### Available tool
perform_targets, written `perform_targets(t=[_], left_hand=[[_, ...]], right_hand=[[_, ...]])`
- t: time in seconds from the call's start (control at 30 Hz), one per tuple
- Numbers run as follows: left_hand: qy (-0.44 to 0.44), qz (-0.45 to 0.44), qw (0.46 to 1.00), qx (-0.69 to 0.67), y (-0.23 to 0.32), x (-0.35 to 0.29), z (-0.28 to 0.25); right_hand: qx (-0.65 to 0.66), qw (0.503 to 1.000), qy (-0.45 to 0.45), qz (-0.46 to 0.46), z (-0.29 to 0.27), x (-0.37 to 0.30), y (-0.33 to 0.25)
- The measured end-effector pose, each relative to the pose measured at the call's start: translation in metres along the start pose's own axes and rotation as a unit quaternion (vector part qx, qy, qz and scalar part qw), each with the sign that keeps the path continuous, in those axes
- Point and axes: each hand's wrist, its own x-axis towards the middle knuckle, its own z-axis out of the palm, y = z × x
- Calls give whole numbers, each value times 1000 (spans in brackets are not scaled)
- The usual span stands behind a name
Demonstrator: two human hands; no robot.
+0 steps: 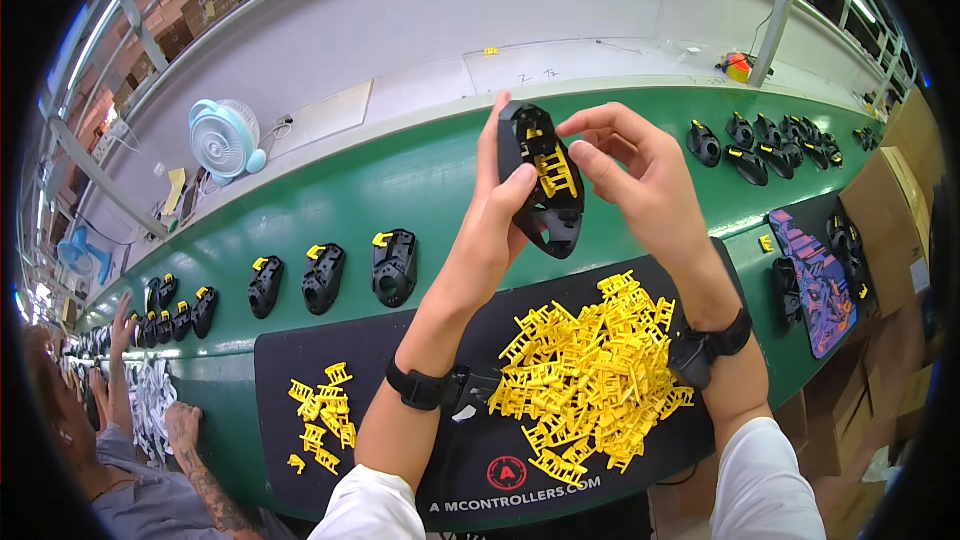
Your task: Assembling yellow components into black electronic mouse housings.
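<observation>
My left hand (pixel 497 195) holds up a black plastic shell (pixel 563 229), long and rounded like a computer mouse housing, its thumb on the near side. A yellow ladder-shaped plastic part (pixel 553 172) sits inside the shell's open cavity. Close to the shell's upper right edge is my right hand (pixel 630 155), index finger and thumb bent but apart, with nothing visible between them. Whether the index fingertip touches the shell I cannot tell. Below, a large heap of yellow plastic parts (pixel 590 370) lies on a black mat (pixel 385 325); a smaller pile of yellow parts (pixel 325 415) is at its left.
Black shells with yellow tabs (pixel 322 280) stand in a row on the green bench (pixel 350 195). More black shells (pixel 765 145) are grouped at the far right, near a patterned purple panel (pixel 815 280). A light-blue fan (pixel 222 140) stands behind. A co-worker (pixel 130 480) sits at the left.
</observation>
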Motion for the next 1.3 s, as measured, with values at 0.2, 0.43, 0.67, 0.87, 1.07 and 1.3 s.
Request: perform_targets(t=[0.2,0.43,0.67,0.87,1.07,1.3], left_hand=[[-19,14,998,-58,5,0,4],[-25,-6,998,-49,11,-1,0],[26,-84,981,-175,7,-1,-5],[56,-202,944,-254,11,4,-14],[-121,-228,901,-349,-16,8,-46],[-47,-271,915,-295,-14,8,-46]], right_hand=[[94,985,-141,29,-1,2,8],[121,978,-159,62,0,0,4],[-34,994,-72,-80,9,-1,11],[-215,928,-161,-259,3,1,-3],[-240,921,-181,-249,8,-2,5],[-222,932,-231,-168,10,-7,8]])
